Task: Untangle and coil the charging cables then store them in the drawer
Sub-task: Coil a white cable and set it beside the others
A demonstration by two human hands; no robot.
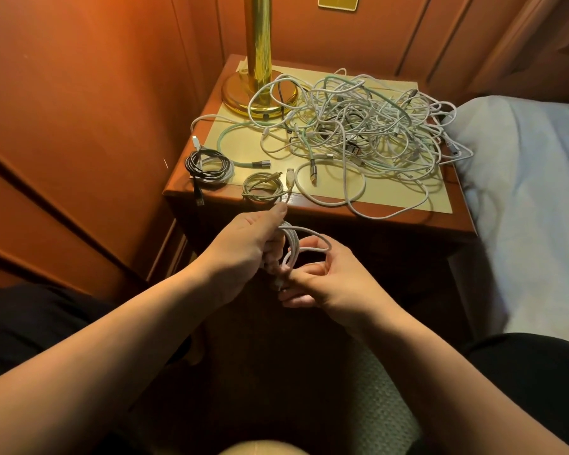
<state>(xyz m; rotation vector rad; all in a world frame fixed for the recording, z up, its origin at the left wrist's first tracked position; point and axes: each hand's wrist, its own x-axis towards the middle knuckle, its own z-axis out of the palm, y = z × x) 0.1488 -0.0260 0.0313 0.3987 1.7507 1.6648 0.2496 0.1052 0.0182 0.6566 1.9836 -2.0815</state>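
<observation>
Head view. Both hands work in front of the nightstand [404, 210], below its front edge. The left hand [248, 239] is curled round a white cable coil [304, 239], thumb uppermost and pointing toward the nightstand, with several turns gathered in its fingers. The right hand [330, 280] grasps the same coil from the other side: one loop passes over its upper fingers, and the thumb and fingers pinch the cable near its lower end, where a small plug appears to sit, though the detail is too dim to confirm. On the nightstand top, a large tangle of cables [365, 126], mostly white with some mint-green and dark strands, fills the middle and right side and reaches the right edge beside the bed [532, 198]; one white loop of it hangs just over the front edge. A black-and-grey coiled cable [207, 165] lies at the front left corner, its plug end hanging over the front edge. A small pale coiled cable [263, 187] lies at the front edge just right of it, directly above the left thumb. A brass lamp [258, 87] stands at the back left corner, with cable loops lying over its base.
</observation>
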